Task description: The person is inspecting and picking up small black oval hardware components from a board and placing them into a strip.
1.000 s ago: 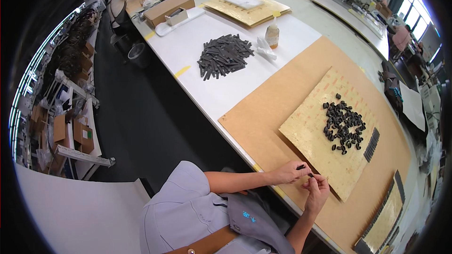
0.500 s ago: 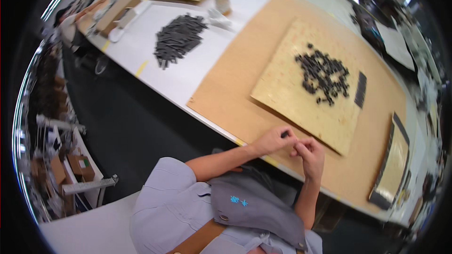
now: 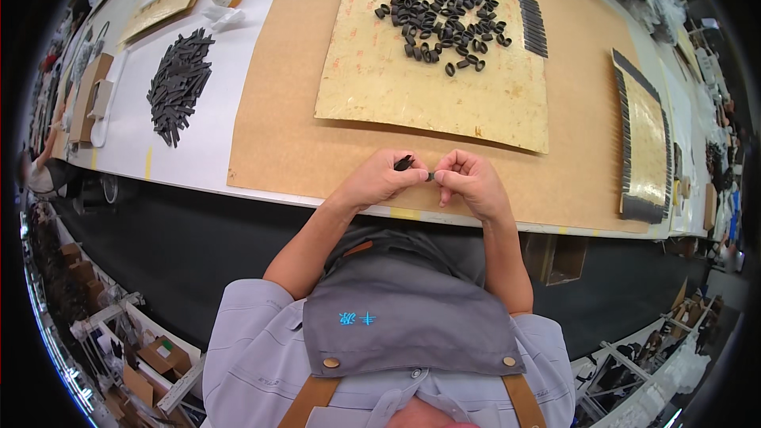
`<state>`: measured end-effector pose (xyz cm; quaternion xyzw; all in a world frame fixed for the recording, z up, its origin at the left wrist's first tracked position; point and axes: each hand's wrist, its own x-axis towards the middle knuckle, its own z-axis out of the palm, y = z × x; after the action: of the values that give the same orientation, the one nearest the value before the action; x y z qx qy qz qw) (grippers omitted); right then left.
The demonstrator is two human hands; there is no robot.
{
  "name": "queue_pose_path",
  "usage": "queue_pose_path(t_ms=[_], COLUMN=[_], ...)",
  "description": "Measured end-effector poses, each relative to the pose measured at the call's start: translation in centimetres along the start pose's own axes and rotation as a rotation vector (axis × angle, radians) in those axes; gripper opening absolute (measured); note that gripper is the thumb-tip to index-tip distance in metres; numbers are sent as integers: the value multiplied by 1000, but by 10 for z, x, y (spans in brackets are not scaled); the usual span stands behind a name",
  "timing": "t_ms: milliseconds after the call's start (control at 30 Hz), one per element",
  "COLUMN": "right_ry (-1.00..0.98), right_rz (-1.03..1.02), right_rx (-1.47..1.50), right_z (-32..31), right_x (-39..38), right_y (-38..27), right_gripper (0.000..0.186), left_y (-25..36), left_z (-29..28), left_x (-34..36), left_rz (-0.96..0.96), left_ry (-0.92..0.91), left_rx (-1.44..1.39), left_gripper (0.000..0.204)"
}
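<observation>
Close to the table's front edge, my left hand is closed around a few short black strips, whose ends stick out above the fingers. My right hand meets it, thumb and index finger pinched. Both hands' fingertips come together on a small dark piece, probably one of the strips bent round; most of it is hidden. Beyond my hands, a yellowish board carries a heap of small black loops. A row of flat black strips lines its right edge.
A pile of loose black strips lies on the white left part of the table. Brown paper covers the middle. To the right sits a narrow board edged with black strips. A cardboard box stands far left.
My head view has turned and levelled, so the table appears straighter and its contents sit elsewhere in the picture. My hands stay together, fingertips meeting at the small dark piece.
</observation>
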<state>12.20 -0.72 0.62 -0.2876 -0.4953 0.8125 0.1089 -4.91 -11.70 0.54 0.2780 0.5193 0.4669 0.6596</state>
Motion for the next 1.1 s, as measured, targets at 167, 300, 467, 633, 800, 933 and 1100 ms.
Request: queue_pose_path(t_ms=[167, 300, 467, 633, 800, 933, 1100], right_ry=[-10, -23, -90, -99, -84, -48, 17], right_rz=[28, 31, -13, 10, 71, 81, 38], right_rx=[-12, -30, 49, 81, 29, -37, -52], right_z=[2, -5, -17, -19, -15, -10, -3], right_x=[2, -4, -4, -6, -5, -2, -1], right_y=[0, -4, 2, 0, -7, -4, -3], right_gripper=[10, 15, 19, 18, 15, 10, 9], left_y=[1, -2, -3, -4, -6, -10, -8], left_z=[2, 3, 3, 3, 5, 4, 3], left_x=[-2, 3, 5, 6, 7, 9, 9], left_rz=[30, 33, 65, 60, 83, 78, 73], left_ry=[93, 127, 138, 142, 130, 127, 125], left_rx=[115, 128, 159, 191, 214, 258, 276], left_gripper=[17, 15, 15, 15, 16, 16, 16])
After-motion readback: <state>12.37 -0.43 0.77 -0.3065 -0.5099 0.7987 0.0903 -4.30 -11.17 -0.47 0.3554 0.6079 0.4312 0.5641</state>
